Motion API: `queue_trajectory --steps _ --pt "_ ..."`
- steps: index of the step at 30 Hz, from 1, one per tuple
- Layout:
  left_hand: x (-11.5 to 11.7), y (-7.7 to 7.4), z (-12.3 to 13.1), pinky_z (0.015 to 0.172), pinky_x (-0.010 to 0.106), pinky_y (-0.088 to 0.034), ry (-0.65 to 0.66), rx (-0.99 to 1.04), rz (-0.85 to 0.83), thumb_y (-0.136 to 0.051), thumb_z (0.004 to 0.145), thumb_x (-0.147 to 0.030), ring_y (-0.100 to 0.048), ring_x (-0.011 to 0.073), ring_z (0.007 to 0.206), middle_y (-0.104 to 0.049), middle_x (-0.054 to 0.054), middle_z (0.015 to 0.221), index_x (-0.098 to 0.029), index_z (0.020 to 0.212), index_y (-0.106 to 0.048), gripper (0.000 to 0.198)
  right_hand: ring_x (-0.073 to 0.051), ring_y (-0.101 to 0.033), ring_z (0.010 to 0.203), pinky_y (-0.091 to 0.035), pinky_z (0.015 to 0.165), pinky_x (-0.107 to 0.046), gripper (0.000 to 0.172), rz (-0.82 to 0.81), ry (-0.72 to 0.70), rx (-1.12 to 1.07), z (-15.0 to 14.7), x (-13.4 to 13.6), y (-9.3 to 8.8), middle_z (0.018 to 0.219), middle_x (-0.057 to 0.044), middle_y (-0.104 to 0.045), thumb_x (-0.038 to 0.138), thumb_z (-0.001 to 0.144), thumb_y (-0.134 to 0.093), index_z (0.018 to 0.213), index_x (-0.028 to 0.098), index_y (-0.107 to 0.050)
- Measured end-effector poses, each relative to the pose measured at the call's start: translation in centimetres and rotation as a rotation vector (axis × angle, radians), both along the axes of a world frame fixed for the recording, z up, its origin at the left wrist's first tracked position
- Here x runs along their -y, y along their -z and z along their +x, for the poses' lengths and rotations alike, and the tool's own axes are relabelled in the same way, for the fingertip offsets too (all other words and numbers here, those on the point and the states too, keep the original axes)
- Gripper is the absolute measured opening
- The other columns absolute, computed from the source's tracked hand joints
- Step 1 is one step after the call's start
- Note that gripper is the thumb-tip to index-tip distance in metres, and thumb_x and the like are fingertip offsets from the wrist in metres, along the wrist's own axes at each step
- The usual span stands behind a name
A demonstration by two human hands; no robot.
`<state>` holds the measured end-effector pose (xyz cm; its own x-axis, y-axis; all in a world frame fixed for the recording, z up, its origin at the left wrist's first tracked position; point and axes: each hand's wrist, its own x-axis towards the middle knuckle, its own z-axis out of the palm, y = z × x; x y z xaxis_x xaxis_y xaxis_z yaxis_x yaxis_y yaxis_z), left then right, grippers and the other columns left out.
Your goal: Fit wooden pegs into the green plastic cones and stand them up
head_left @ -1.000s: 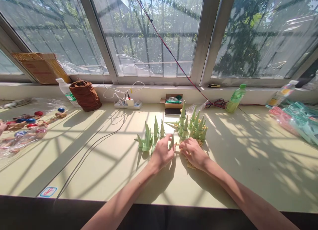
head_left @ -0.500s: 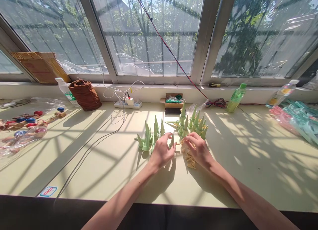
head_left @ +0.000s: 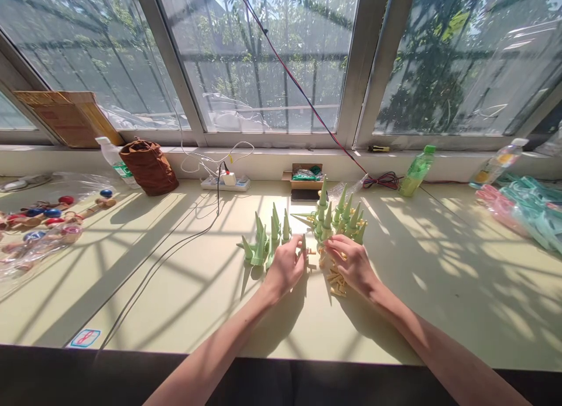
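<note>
My left hand point(head_left: 285, 267) is closed around an upright pale green cone point(head_left: 304, 243). Beside and behind it stands a group of green cones point(head_left: 261, 251), most upright, one tilted to the left. Fingertips of my right hand point(head_left: 350, 260) are pinched together at the front of a denser cluster of green cones point(head_left: 340, 214); what they hold, if anything, is too small to make out. Under and beside that hand lies a loose pile of small wooden pegs point(head_left: 337, 284). Two more pegs point(head_left: 311, 267) lie between my hands.
Behind the cones are a small open carton point(head_left: 307, 173) and a power strip point(head_left: 239, 185) with cables. A brown pouch point(head_left: 149, 167) stands left, a green bottle point(head_left: 417, 171) right. Bagged wooden toys point(head_left: 52, 219) lie far left, plastic bags point(head_left: 531, 210) far right.
My left thumb and fingers have drawn in around the cone, uncovering pegs to its right. My right fingertips have risen slightly, showing more of the pile.
</note>
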<state>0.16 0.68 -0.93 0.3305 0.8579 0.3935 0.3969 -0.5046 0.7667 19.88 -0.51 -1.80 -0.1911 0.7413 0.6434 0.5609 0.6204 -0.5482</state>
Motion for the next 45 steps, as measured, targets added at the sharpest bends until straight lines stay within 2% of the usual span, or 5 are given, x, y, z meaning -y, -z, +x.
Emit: queue_trajectory --steps 5,22,34,45 --pt "0.06 -0.2 0.07 0.045 0.024 -0.045 -0.02 -0.006 0.004 -0.048 0.096 -0.026 -0.059 0.0137 0.055 -0.068 0.005 0.08 -0.017 0.094 -0.057 0.013 -0.018 -0.065 0.071 -0.053 0.061 -0.028 0.015 0.0 -0.014 0.031 -0.05 0.0 0.04 0.085 -0.006 -0.069 0.011 0.092 -0.055 0.092 0.019 -0.067" --pt "0.17 -0.19 0.3 0.044 0.023 -0.043 -0.005 0.001 -0.019 -0.047 0.097 -0.033 -0.055 0.0116 0.053 -0.064 0.004 0.081 -0.016 0.096 -0.055 0.018 -0.019 -0.066 0.07 -0.053 0.061 -0.03 0.012 -0.043 -0.047 0.036 -0.19 0.24 -0.21 0.082 -0.006 -0.068 0.019 0.093 -0.055 0.093 0.019 -0.067" --pt "0.68 -0.75 0.6 0.043 0.023 -0.043 0.064 0.014 0.008 -0.046 0.097 -0.025 -0.057 0.0127 0.058 -0.064 0.004 0.082 -0.018 0.096 -0.056 0.012 -0.019 -0.066 0.071 -0.052 0.063 -0.03 0.012 -0.078 -0.067 0.031 -0.23 0.19 0.38 0.081 -0.006 -0.068 0.021 0.093 -0.056 0.097 0.018 -0.068" --pt "0.68 -1.01 0.51 0.045 0.025 -0.042 0.067 -0.011 0.056 -0.046 0.093 -0.02 -0.054 0.0125 0.056 -0.062 0.004 0.077 -0.019 0.09 -0.055 0.01 -0.021 -0.065 0.069 -0.052 0.062 -0.033 0.013 -0.097 -0.065 0.004 -0.46 0.44 0.0 0.081 -0.007 -0.07 0.024 0.094 -0.054 0.095 0.021 -0.067"
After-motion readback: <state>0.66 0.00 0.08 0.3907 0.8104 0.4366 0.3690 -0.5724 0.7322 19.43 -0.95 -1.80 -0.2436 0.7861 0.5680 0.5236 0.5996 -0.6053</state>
